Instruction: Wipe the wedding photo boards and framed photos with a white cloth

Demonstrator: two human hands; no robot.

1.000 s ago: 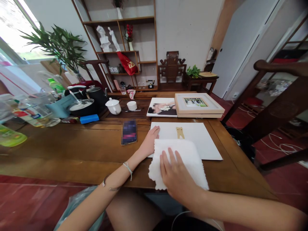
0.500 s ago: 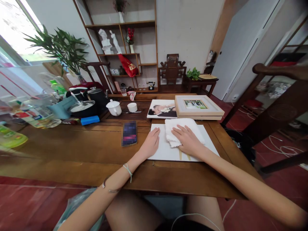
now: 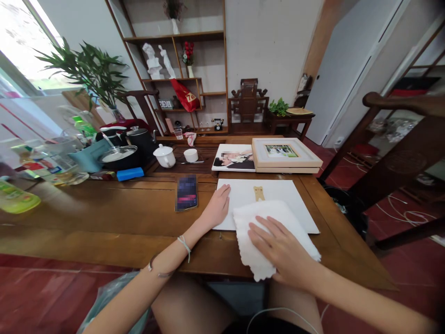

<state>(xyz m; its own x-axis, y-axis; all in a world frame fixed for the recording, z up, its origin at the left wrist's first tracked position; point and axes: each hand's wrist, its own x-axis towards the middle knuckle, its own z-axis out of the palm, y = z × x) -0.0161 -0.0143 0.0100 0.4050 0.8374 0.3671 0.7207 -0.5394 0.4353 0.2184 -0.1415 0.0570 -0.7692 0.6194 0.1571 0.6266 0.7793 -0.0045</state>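
A white rectangular board [image 3: 239, 191] lies flat on the wooden table, with a small tan fitting [image 3: 258, 193] showing on it. My left hand [image 3: 217, 204] rests on the board's left edge, fingers stretched out and close together. Under my right hand [image 3: 278, 243] is a folded white cloth [image 3: 248, 232], held beneath spread fingers; the thumb is hidden. The cloth covers the near part of the board and hangs past its front edge toward the table's edge.
Behind the board lie a photo panel [image 3: 234, 157] and a pale picture frame [image 3: 304, 157]. Left of my left hand is a phone [image 3: 187, 194]. Farther left stand a white lidded cup [image 3: 164, 156], a small white bowl [image 3: 191, 155], a blue block [image 3: 130, 174] and several bottles.
My right hand has drawn the white cloth toward me, from the board's middle to past its near edge, uncovering the top of the tan fitting. My left hand stays in place.
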